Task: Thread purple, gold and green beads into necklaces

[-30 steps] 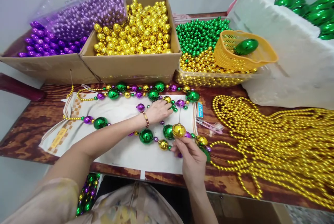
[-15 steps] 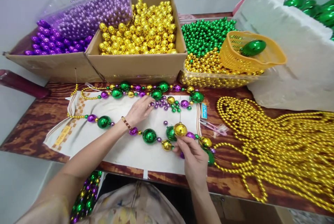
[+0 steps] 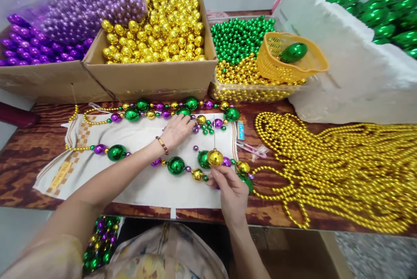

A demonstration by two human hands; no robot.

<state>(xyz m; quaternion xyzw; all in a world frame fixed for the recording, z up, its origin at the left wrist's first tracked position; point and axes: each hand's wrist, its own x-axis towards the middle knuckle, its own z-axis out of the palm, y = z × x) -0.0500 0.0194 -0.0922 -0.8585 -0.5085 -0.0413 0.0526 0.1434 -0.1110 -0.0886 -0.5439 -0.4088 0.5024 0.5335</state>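
Note:
My right hand (image 3: 233, 190) pinches at the foot of a thin upright needle (image 3: 214, 136), on which a gold ball bead (image 3: 215, 157) sits just above the fingertips. A large green bead (image 3: 203, 159) is beside it. My left hand (image 3: 178, 131), with a beaded bracelet at the wrist, reaches over the white cloth (image 3: 146, 188), fingers bent together at a small pile of purple beads (image 3: 196, 129); what is between the fingertips is hidden. Close by are small green beads (image 3: 207, 129) and one loose purple bead (image 3: 196, 148). A strung necklace (image 3: 176, 165) runs under my left forearm.
Behind stand a cardboard box of gold beads (image 3: 153, 68), a tub of small beads (image 3: 250, 92) with a yellow basket (image 3: 286, 70), and a white foam box (image 3: 339, 70). Pink-handled scissors (image 3: 259, 152) and gold bead strands (image 3: 342, 162) lie right.
The view has swung right, so everything sits further left. My left hand has shifted slightly over the small purple beads; my right hand keeps its pinch below the gold bead.

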